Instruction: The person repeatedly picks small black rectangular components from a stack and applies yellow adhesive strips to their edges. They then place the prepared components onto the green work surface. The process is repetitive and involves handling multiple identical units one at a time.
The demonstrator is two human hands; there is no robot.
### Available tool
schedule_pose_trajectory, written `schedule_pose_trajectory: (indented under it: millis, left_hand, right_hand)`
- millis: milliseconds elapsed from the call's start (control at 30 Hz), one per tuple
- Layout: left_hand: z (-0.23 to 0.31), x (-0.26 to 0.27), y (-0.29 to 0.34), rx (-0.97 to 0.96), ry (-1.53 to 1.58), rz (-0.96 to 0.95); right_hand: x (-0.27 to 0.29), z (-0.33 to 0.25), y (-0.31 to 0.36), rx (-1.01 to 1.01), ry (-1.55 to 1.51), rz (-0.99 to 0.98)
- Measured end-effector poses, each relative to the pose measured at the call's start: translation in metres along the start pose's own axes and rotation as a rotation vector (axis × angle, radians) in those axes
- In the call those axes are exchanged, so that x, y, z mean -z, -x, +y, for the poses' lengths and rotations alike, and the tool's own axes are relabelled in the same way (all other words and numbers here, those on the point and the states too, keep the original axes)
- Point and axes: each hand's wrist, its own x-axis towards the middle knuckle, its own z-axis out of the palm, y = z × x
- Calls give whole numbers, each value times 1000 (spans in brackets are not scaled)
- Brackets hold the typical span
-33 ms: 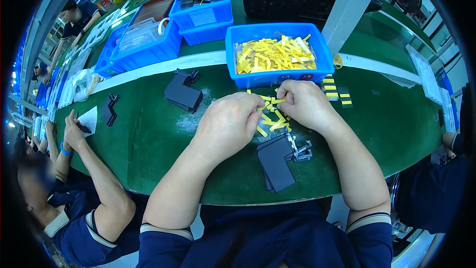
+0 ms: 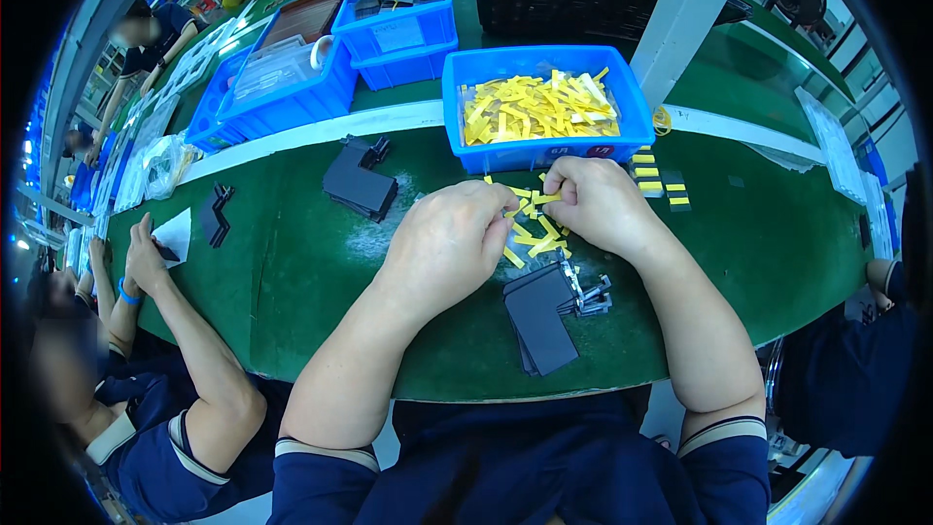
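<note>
I count four blue bins on the tabletop [image 2: 292,292]: one [image 2: 544,151] far in front of me, heaped with yellow strips [image 2: 539,107] too many to number, two stacked [image 2: 398,34] farther left, one [image 2: 277,102] left again. Three stacks of dark plates: near [image 2: 542,316], far left [image 2: 358,185], and a small one [image 2: 214,216]. Four yellow-and-black tabs [image 2: 656,180] lie at right.

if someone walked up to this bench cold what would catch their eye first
Most likely the bright blue bin heaped with yellow strips, at the middle of the green table just beyond the hands. Right below it, the left hand and right hand meet over a loose scatter of the same strips, pinching one between them. Next, the stack of dark flat plates near the table's front edge.
</note>
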Motion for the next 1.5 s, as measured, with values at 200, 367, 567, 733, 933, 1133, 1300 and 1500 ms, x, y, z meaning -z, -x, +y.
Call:
schedule_pose_trajectory:
  millis: [200,367,567,733,933,1133,1300,1500]
  left_hand:
    - [-2,-3,0,38,13,-7]
    - [-1,-5,-2,35,24,-27]
    - [1,-6,-1,25,24,-27]
    - [1,-6,-1,29,19,-25]
    - [-1,-7,-2,24,32,-11]
    - [0,-8,-4,-3,194,71]
    - [6,-5,-2,42,487,64]
    - [4,-5,-4,229,1012,-49]
  right_hand:
    - [2,-3,4,-28,-32,21]
    - [3,-5,7,-36,-43,55]
    - [-11,1,5,15,81,113]
    - [-6,1,0,-61,7,55]
    - [-9,3,3,10,-14,178]
    - [3,-6,18,25,-534,117]
    - [8,-12,27,233,-602,255]
    - [11,-14,31,304,-678,265]
